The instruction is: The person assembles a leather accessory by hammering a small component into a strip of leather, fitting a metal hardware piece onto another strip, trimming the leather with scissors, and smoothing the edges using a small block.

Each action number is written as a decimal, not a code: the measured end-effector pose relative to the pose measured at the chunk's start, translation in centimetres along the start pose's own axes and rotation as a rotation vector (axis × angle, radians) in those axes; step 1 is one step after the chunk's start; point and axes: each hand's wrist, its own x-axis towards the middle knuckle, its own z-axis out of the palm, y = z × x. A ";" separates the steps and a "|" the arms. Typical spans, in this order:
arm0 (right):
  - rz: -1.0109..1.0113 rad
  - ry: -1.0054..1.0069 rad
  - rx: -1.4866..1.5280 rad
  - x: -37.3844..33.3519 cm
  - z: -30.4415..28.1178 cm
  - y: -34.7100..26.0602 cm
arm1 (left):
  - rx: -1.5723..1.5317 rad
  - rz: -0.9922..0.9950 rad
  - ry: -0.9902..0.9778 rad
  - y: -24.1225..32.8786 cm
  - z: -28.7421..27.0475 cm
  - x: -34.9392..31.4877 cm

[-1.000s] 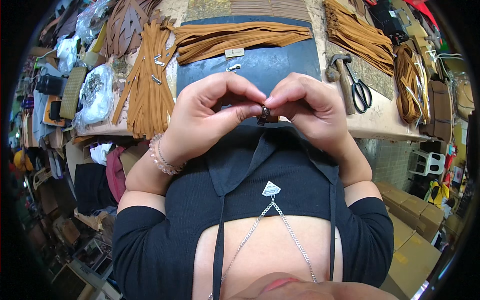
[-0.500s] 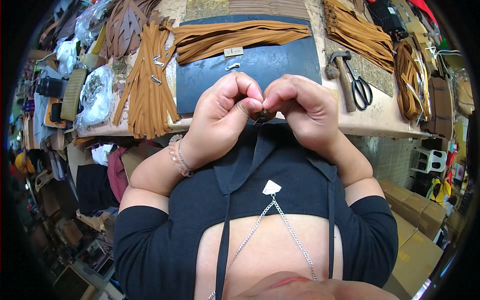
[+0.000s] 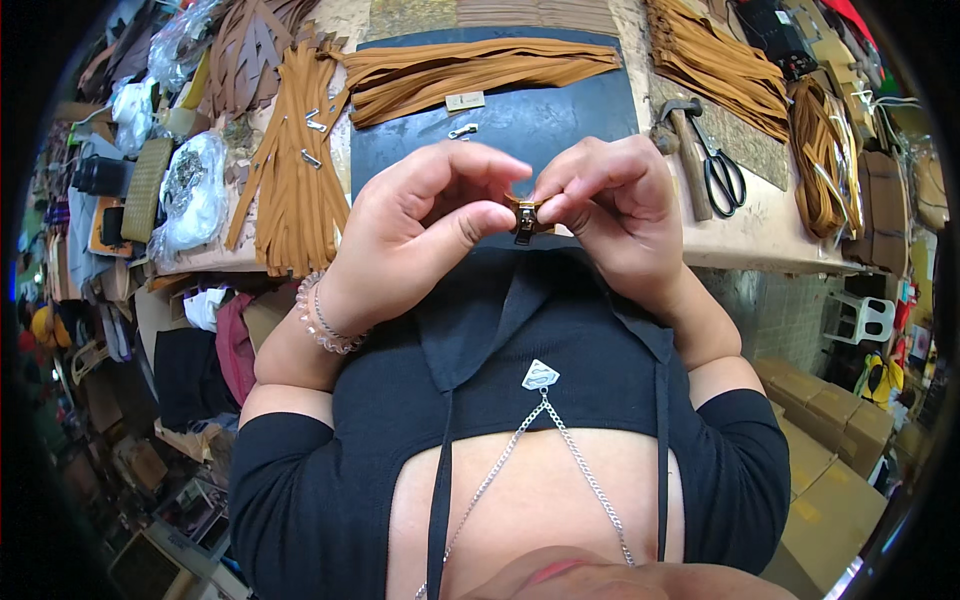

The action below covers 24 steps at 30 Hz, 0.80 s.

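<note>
Close to my chest, at the table's front edge, a dark metal zipper slider (image 3: 525, 220) with a hanging pull sits on a short bit of brown zipper tape (image 3: 545, 203). My right hand (image 3: 622, 215) pinches this zipper between thumb and fingers. Curved around its other side, my left hand (image 3: 400, 225) has its thumb tip against or just beside the slider, its index finger raised apart from the thumb. Beyond my hands, a loose silver slider (image 3: 463, 131) and a small pale block (image 3: 465, 101) lie on the dark mat (image 3: 395, 150).
Brown zipper strips (image 3: 480, 75) stretch over the mat's far part. More strips, some with silver sliders, form a bundle (image 3: 300, 180) at left. A hammer (image 3: 690, 160) and black-handled scissors (image 3: 722, 180) lie at right, near a coiled zipper bundle (image 3: 820, 170). Plastic bags (image 3: 190, 195) crowd the far left.
My left fingers have spread and the hand has drawn slightly left, uncovering the slider. The right hand keeps its pinch, with its fingers shifted a little.
</note>
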 end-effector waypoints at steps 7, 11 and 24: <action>-0.100 -0.069 -0.190 0.1 -0.3 -0.2 | 0.265 0.116 -0.017 0.3 -0.2 -0.1; -0.103 -0.074 -0.350 0.6 -0.4 -1.2 | 0.316 0.304 0.068 -0.4 -0.1 0.1; 0.084 -0.116 -0.354 0.6 -0.5 0.2 | 0.641 0.516 0.084 0.6 -0.1 0.2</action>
